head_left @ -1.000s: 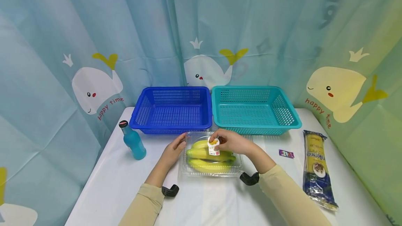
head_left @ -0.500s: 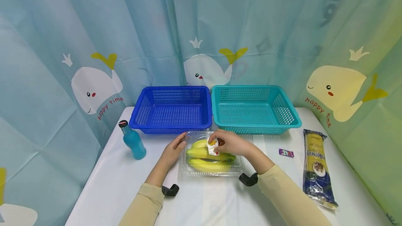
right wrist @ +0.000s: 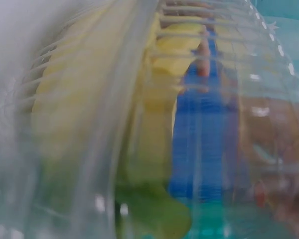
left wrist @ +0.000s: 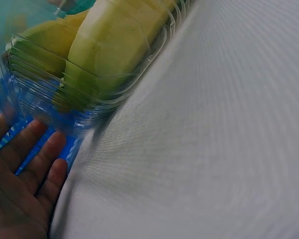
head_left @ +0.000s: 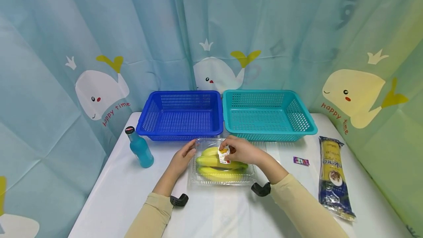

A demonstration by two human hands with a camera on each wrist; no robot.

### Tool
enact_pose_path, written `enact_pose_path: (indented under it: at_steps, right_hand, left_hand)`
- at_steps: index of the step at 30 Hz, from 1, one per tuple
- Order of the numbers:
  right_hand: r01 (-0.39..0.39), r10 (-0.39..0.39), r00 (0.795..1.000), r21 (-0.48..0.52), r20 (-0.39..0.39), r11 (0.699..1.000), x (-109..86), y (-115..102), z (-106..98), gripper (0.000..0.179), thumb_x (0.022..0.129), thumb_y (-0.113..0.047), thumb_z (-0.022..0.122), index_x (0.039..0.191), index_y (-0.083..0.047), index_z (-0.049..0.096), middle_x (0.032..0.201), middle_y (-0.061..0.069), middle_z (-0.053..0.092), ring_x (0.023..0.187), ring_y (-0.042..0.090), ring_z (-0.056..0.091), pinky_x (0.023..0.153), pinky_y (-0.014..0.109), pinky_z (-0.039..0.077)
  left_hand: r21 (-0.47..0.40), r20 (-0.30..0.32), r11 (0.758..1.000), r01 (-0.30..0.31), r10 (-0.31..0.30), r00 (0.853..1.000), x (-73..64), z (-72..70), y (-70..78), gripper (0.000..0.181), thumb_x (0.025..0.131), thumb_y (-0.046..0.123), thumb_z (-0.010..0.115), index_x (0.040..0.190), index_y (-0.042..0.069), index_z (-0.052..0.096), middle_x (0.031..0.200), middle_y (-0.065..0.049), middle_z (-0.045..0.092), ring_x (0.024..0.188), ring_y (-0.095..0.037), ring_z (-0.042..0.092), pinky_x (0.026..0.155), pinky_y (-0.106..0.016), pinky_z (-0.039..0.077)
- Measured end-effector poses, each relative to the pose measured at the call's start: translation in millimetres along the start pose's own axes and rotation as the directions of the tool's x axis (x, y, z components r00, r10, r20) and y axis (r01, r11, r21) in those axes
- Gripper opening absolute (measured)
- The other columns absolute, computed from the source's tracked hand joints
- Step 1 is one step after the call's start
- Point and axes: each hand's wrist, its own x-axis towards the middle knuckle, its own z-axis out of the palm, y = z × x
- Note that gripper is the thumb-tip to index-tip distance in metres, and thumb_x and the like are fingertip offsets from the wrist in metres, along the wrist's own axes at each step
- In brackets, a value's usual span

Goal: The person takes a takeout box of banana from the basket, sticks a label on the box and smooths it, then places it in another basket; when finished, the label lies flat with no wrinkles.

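A clear plastic clamshell box of yellow-green bananas sits mid-table, close in front of the baskets. My left hand lies along its left side with fingertips at the edge. In the left wrist view those fingers are extended beside the box's ribbed end. Over the lid, my right hand pinches a white label with a banana picture and a red mark between thumb and forefinger. The right wrist view is filled by the blurred box, the right hand showing through the plastic.
A blue basket and a teal basket stand side by side at the back. A blue bottle with a dark cap is at the left. On the right lie a small purple packet and a long yellow-and-blue pack.
The label has tilted slightly under the right fingers, and the right wrist has shifted a touch to the left. The left hand and the box stay in place.
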Motion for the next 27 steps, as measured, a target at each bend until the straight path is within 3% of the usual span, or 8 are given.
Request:
enact_pose_path:
  at_steps: [8, 19, 27]
  right_hand:
    - [-0.060, 0.060, 0.998, -0.004, -0.002, 0.998, 1.7, -5.3, -0.3, 0.024, 0.087, -0.017, 0.076, 0.110, -0.018, 0.069, 0.118, 0.001, 0.053, 0.076, 0.011, 0.055, 0.067, 0.025, 0.051]
    - [-0.014, 0.015, 1.000, -0.054, 0.021, 0.998, 1.8, -5.5, -10.8, 0.016, 0.089, -0.015, 0.073, 0.106, -0.016, 0.071, 0.121, 0.005, 0.056, 0.072, 0.010, 0.052, 0.068, 0.025, 0.048]
    - [0.010, -0.010, 1.000, -0.089, 0.006, 0.996, -4.3, -1.3, -17.8, 0.020, 0.089, -0.012, 0.073, 0.109, -0.011, 0.071, 0.119, 0.007, 0.059, 0.073, 0.012, 0.053, 0.066, 0.024, 0.049]
  left_hand:
    - [0.013, 0.116, 0.997, -0.077, 0.075, 0.990, -0.4, -3.2, 0.4, 0.069, 0.099, 0.035, 0.055, 0.158, 0.014, 0.024, 0.158, -0.017, 0.035, 0.138, -0.037, 0.043, 0.116, -0.052, 0.035]
    - [-0.010, 0.123, 0.997, -0.074, 0.075, 0.990, -0.5, -3.5, -1.2, 0.074, 0.097, 0.042, 0.056, 0.158, 0.015, 0.025, 0.159, -0.016, 0.033, 0.136, -0.038, 0.045, 0.115, -0.053, 0.035]
    - [-0.042, 0.133, 0.998, -0.049, 0.054, 0.990, -1.3, -5.0, -1.9, 0.072, 0.098, 0.033, 0.056, 0.158, 0.013, 0.022, 0.160, -0.018, 0.030, 0.139, -0.038, 0.042, 0.117, -0.053, 0.033]
